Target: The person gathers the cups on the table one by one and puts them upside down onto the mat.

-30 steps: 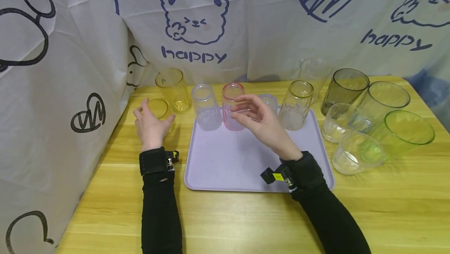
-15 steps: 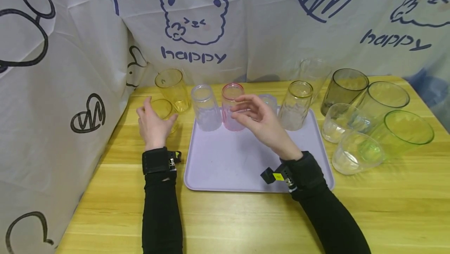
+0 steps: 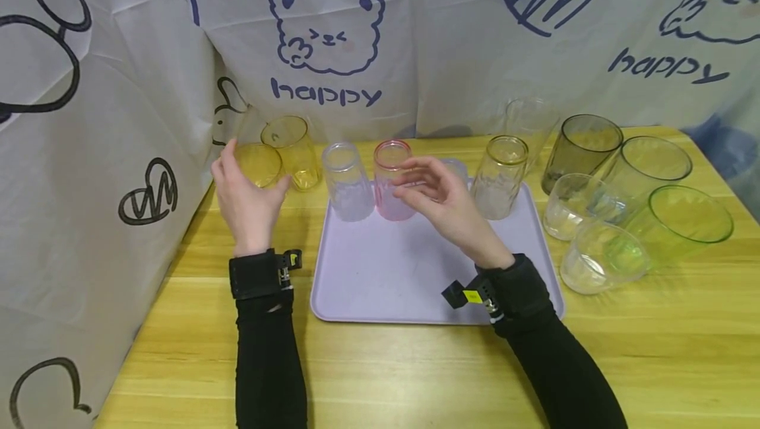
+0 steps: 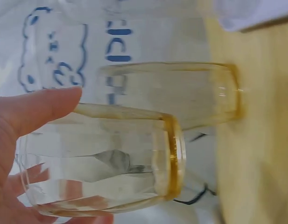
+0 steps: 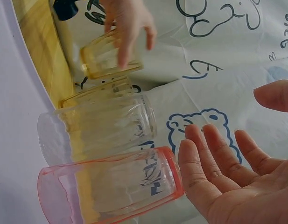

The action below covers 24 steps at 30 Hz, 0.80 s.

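Glass (image 4: pixel 129 158) — higher in left hand (image 3: pixel 246 203)

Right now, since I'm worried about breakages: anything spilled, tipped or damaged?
Nothing stands out: no visible spill or crack. The pink glass and its clear neighbour stand upside down on the tray; the left grip holds a yellow glass mouth up.

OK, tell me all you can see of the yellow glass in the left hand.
The yellow glass is see-through, with faceted sides and a thicker, deeper amber base; the material looks like glass or hard plastic. It is roughly upright, mouth up, and looks empty. The left hand grips it near the rim, base seemingly off the table. Another yellow glass stands close by; I can't tell whether they touch.
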Tool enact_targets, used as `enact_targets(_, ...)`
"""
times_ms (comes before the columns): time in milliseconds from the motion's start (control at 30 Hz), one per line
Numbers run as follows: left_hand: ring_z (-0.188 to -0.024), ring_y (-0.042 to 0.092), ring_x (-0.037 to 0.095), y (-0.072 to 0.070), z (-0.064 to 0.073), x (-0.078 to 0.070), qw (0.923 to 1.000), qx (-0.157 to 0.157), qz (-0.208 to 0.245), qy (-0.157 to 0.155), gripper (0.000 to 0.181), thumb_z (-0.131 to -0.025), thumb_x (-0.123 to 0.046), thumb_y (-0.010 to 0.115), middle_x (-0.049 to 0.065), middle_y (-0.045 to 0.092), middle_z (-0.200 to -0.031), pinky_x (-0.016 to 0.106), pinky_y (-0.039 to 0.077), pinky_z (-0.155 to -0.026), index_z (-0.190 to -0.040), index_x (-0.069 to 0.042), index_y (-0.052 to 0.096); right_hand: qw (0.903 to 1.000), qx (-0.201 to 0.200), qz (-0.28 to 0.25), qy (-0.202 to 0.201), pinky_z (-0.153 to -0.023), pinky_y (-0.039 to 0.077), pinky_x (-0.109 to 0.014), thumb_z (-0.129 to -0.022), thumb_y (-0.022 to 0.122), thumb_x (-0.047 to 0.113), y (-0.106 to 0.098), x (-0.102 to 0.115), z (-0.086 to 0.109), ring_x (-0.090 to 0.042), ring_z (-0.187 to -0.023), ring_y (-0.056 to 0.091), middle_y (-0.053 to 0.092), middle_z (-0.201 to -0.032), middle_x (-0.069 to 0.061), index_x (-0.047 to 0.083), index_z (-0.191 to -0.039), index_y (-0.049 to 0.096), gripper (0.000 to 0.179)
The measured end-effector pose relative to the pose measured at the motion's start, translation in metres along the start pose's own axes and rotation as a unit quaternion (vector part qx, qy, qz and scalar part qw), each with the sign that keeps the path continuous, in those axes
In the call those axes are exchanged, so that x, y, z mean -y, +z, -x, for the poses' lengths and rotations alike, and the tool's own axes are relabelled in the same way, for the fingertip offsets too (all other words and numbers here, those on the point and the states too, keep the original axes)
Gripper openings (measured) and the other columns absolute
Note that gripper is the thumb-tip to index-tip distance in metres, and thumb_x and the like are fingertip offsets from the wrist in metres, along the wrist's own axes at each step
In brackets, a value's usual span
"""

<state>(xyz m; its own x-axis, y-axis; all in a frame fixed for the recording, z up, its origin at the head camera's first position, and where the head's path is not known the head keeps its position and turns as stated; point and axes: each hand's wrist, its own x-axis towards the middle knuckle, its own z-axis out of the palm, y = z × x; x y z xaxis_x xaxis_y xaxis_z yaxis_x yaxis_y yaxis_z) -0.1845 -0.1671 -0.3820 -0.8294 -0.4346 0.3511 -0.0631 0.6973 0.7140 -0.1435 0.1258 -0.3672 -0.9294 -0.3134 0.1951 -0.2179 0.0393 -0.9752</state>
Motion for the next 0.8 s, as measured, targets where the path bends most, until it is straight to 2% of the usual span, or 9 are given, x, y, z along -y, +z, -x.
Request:
enact_targets(167, -0.135, 0.049, 0.031, -0.009, 0.003, -0.014, 0.9958, -0.054, 0.048, 0.056, 0.092, -0.078, -0.024, 0.086, 0.014, 0.042, -0.15, 0.047, 0.044, -0.113, -0.155, -0.021, 0.035, 1.0, 0.001, -0.003, 0.0, -0.098, 0.052, -0.019, -0.098, 0.06, 0.001, -0.001, 0.001, 0.001, -0.024, -0.12, 0.059, 0.059, -0.13, -0.027, -0.004, -0.138, 0.046, 0.042)
enact_targets(300, -0.134, 0.049, 0.024, -0.014, 0.006, -0.027, 0.9886, -0.079, 0.082, 0.098, 0.092, -0.076, -0.026, 0.088, 0.011, 0.045, -0.149, 0.04, 0.043, -0.113, -0.153, -0.022, 0.038, 1.0, 0.001, -0.002, -0.002, -0.097, 0.052, -0.019, -0.098, 0.06, 0.002, -0.001, 0.001, 0.001, -0.024, -0.119, 0.06, 0.06, -0.13, -0.026, -0.005, -0.137, 0.046, 0.043)
enact_targets(400, -0.132, 0.049, 0.019, -0.017, 0.01, -0.037, 0.9812, -0.084, 0.123, 0.123, 0.093, -0.074, -0.025, 0.09, 0.008, 0.048, -0.145, 0.036, 0.043, -0.111, -0.152, -0.023, 0.04, 1.0, -0.001, -0.004, -0.002, -0.096, 0.053, -0.019, -0.098, 0.06, 0.002, -0.001, 0.001, 0.001, -0.026, -0.12, 0.06, 0.06, -0.129, -0.025, -0.005, -0.137, 0.047, 0.042)
enact_targets(533, -0.129, 0.05, 0.017, -0.021, 0.016, -0.05, 0.9668, -0.081, 0.179, 0.164, 0.093, -0.072, -0.023, 0.091, 0.008, 0.05, -0.143, 0.036, 0.043, -0.107, -0.151, -0.02, 0.042, 1.0, -0.004, -0.008, 0.001, -0.095, 0.053, -0.02, -0.098, 0.06, 0.002, -0.001, 0.002, 0.001, -0.024, -0.118, 0.061, 0.061, -0.128, -0.023, -0.003, -0.136, 0.048, 0.041)
enact_targets(633, -0.128, 0.051, 0.016, -0.023, 0.02, -0.059, 0.9554, -0.081, 0.206, 0.196, 0.091, -0.072, -0.022, 0.091, 0.007, 0.05, -0.145, 0.036, 0.046, -0.105, -0.15, -0.016, 0.043, 0.9999, -0.006, -0.012, 0.001, -0.094, 0.053, -0.02, -0.098, 0.061, 0.003, -0.002, 0.002, 0.001, -0.018, -0.114, 0.062, 0.061, -0.128, -0.024, -0.001, -0.135, 0.048, 0.04)
enact_targets(800, -0.128, 0.052, 0.012, -0.023, 0.027, -0.072, 0.942, -0.069, 0.242, 0.222, 0.092, -0.071, -0.02, 0.092, 0.003, 0.051, -0.144, 0.034, 0.049, -0.105, -0.148, -0.01, 0.044, 0.9998, -0.006, -0.021, 0.003, -0.095, 0.054, -0.021, -0.099, 0.058, 0.003, -0.003, 0.001, 0.001, -0.012, -0.11, 0.063, 0.06, -0.129, -0.026, -0.002, -0.136, 0.047, 0.039)
